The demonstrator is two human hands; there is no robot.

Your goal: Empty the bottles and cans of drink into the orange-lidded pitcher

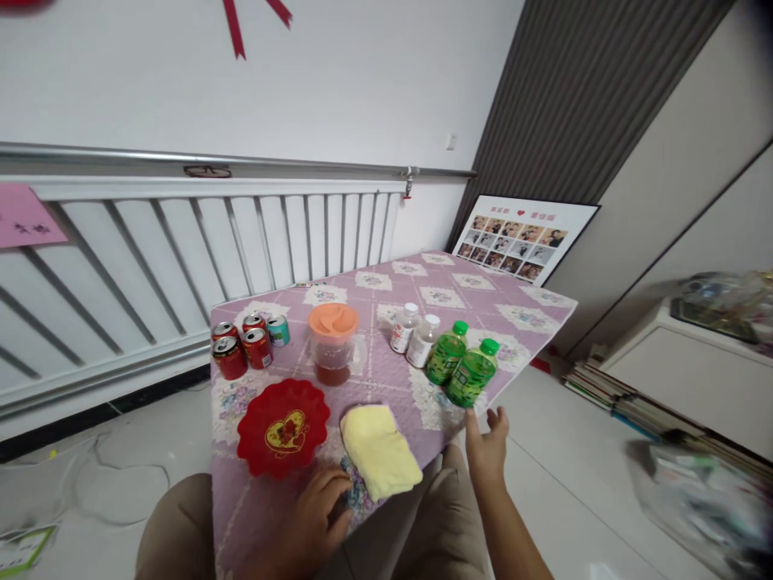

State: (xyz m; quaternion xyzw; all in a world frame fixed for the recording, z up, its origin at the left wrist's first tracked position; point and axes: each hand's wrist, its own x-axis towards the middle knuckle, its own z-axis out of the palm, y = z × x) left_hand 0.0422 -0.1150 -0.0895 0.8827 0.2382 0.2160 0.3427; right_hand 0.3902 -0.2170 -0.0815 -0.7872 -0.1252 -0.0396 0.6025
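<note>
My left hand (320, 515) is over the near edge of the table, between a red scalloped plate (283, 428) and a folded yellow cloth (382, 453). Its fingers are loosely bent and apart, holding nothing. Off the table's right edge, my right hand (488, 443) has its thumb and fingers spread, just below two green-capped bottles (472, 375) and holding nothing. Two white-capped bottles (421, 345) stand left of the green ones. A clear jug with an orange lid (333, 324) is upright behind the plate. Several red cans (257, 348) and a teal can (279, 330) stand at the back left.
A pink patterned cloth covers the table (444, 297). Behind it are a white radiator (290, 242) with a pipe above and a framed photo board (513, 239). To the right stands a white cabinet (676, 379) with stacked books and plastic bags beside it.
</note>
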